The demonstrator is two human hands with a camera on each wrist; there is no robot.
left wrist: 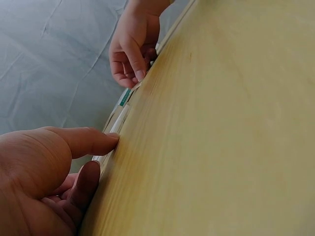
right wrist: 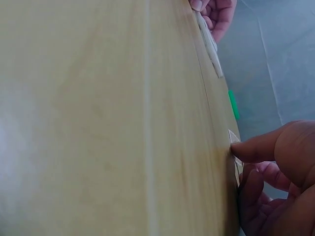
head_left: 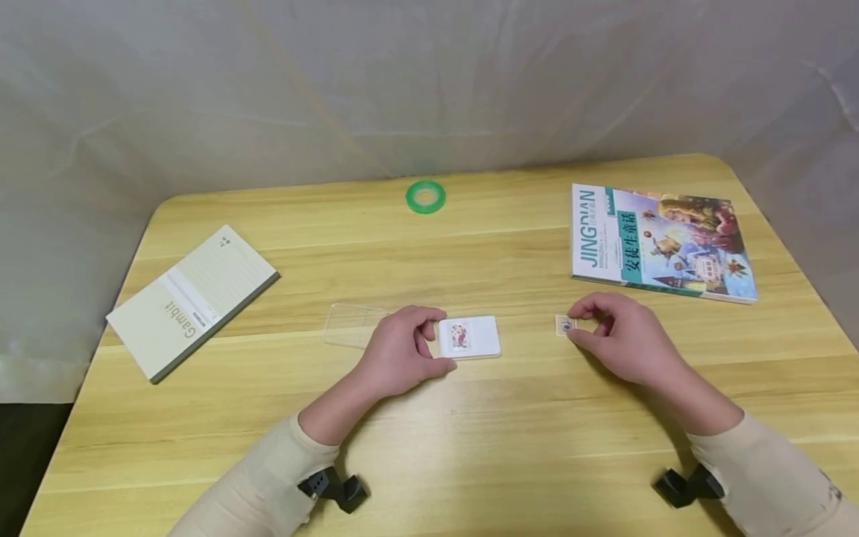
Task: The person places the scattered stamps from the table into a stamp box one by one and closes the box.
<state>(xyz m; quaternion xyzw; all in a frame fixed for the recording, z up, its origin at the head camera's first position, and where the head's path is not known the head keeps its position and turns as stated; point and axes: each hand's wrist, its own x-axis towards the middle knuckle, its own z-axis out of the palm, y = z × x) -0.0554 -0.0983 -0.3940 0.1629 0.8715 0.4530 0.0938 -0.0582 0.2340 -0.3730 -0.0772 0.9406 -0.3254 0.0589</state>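
Both hands down on the table, well apart, each pinching its own piece.

My left hand (head_left: 400, 349) holds the left end of the white rectangular card holder with a small red picture (head_left: 467, 336), thumb and fingers curled round it; my right hand (head_left: 620, 337) pinches the small square stamp-like sticker (head_left: 565, 325) flat on the light wooden table (head_left: 470, 432); clear plastic cover (head_left: 354, 325) lies just left of my left hand. Judging: sticker being picked up; next move needs a clean lift, then carrying it across to the holder. Further out: beige notebook (head_left: 191, 298), green tape ring (head_left: 426, 196), colourful storybook (head_left: 661, 242).
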